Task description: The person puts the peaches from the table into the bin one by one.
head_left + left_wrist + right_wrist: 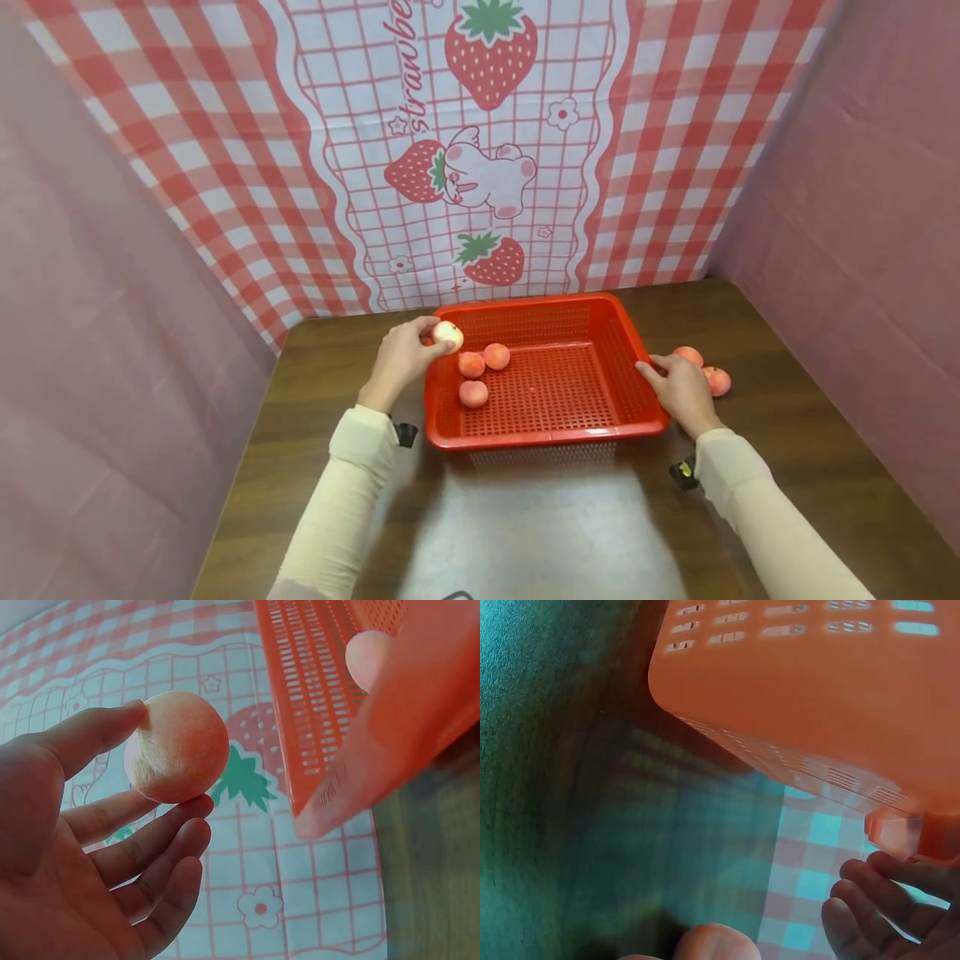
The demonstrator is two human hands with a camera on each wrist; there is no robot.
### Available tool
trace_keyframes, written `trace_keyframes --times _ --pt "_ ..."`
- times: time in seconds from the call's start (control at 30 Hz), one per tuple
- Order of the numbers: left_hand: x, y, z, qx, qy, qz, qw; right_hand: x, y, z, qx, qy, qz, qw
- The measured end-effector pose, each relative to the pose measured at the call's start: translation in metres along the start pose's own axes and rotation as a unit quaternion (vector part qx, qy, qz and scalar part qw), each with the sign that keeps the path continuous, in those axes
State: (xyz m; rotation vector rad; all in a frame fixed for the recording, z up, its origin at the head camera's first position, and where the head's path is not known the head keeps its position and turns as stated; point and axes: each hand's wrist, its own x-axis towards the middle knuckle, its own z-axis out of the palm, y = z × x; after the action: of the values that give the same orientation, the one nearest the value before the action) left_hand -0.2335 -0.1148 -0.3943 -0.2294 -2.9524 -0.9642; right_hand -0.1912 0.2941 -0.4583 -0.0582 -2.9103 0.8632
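My left hand (401, 354) pinches a pale yellow and pink peach (448, 335) between thumb and fingers, over the left rim of a red plastic basket (547, 435). In the left wrist view the held peach (180, 746) shows beside the basket's outer wall (300, 712). Three peaches lie on the basket's left side, one (473, 394) nearer the front and two behind. My right hand (684, 393) grips the right rim, thumb on top. Its fingers (885, 892) show beneath the rim in the right wrist view.
Two more peaches (717, 382) lie on the brown wooden table (300, 467) just right of the basket, close to my right hand. A strawberry-print checked cloth (480, 150) hangs behind. Pink cloth walls (847, 250) stand on both sides.
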Motion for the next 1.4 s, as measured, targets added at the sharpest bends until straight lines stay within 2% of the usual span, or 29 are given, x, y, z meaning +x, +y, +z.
trace_keyframes --times 0.13,0.33,0.5,0.67,0.9,1.13,1.4 --pt "0.004 0.007 0.005 0.012 -0.01 0.005 0.9999 -0.002 0.004 0.001 0.003 0.015 -0.004 0.9999" --pt "0.01 0.017 0.01 0.005 -0.016 0.012 0.9998 -0.002 0.004 0.001 0.01 0.047 -0.024 0.9986" --pt "0.016 0.024 0.016 -0.005 -0.02 0.023 0.9995 -0.004 0.005 0.004 0.021 0.053 -0.014 0.9983" --pt "0.021 0.027 0.025 -0.025 -0.031 0.009 0.9992 -0.004 0.005 0.006 0.021 0.048 -0.002 0.9986" --pt "0.028 0.033 0.036 -0.064 -0.062 -0.007 0.996 -0.002 0.003 0.008 0.008 0.052 -0.003 0.9986" --pt "0.037 0.034 0.047 -0.035 -0.066 -0.003 0.9972 0.001 0.001 0.011 0.006 0.05 -0.007 0.9987" --pt "0.042 0.032 0.063 0.016 -0.133 -0.014 0.9909 -0.001 -0.001 0.008 0.001 0.047 -0.01 0.9988"
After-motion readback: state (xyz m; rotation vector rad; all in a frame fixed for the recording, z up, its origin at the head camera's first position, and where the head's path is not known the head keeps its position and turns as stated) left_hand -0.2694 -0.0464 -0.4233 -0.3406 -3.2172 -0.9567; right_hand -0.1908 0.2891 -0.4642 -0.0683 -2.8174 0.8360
